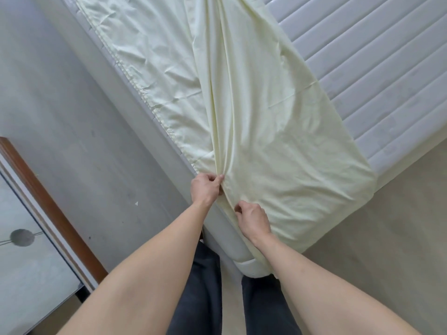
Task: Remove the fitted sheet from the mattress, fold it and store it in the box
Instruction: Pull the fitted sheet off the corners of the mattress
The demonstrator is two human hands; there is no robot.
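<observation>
At the near corner of the mattress (362, 68), we find the sheet (254, 117) already loose on its far side: quilted ticking shows bare to the right, and the pale yellow cloth lies drawn into a long band running from the top of the view down to this corner. Along the left edge the gathered hem appears to sit at the mattress rim; whether it is tucked under we cannot tell.

Left hand (204, 188): fingers curled, thumb and forefinger pinching a ridge of cloth where several long folds converge. Right hand (252, 220): fingers bent, knuckles up, gripping cloth just beside the left, nearer the corner. The two hands are close but not touching.

Handling, as we judge it: thin woven cotton or similar, light, wholly limp, creasing at any pull. No stiffness to rely on; it will sag and bunch wherever unsupported. Not fragile, though the elastic hem will resist and spring back when freed. Not slippery, so a pinch holds well.

Where to take hold: we would grip at the hem and corner pocket rather than mid-panel, since the seams give the only structure. For folding, catch the corner seams, one in each hand.

No box in view. Grey floor (72, 117) to the left, a wood-edged panel (48, 206) at lower left.
</observation>
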